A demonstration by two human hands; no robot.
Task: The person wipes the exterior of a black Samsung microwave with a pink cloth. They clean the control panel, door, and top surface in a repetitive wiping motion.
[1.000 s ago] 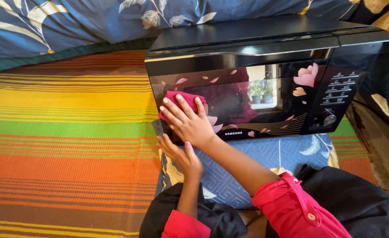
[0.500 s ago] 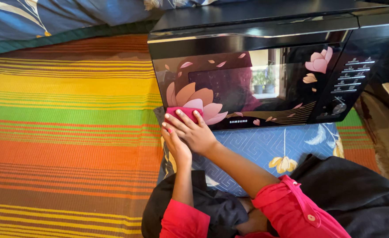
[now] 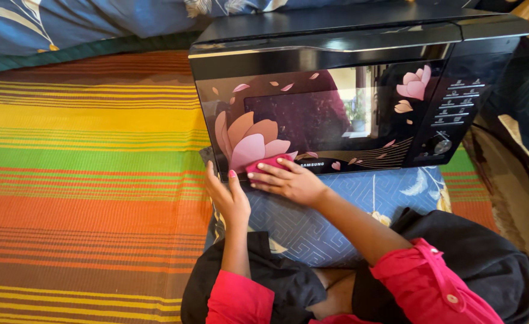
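Striped in yellow, green, orange and red, a woven mat (image 3: pixel 84 180) covers most of the floor and is the largest thing in view, with blue floral bedding (image 3: pixel 66 21) bunched along its far edge. On it stands a black microwave oven (image 3: pixel 348 90), its glossy door printed with pink flower petals and its control panel and dial at the right end; the door is closed and mirrors a window and some greenery. Under the oven's front edge lies a blue patterned cushion (image 3: pixel 348 204), reaching back to the person's lap, where black cloth and pink sleeves show. The right hand (image 3: pixel 291 180) lies flat with fingers stretched out and pressed down on a small pink cloth (image 3: pixel 267 163), holding it against the bottom edge of the door near the printed flower; the hand hides most of the cloth, so only its upper rim shows. The left hand (image 3: pixel 225 195) is open, fingers together and raised, resting against the oven's lower left corner just beside the cloth, and grasps nothing.
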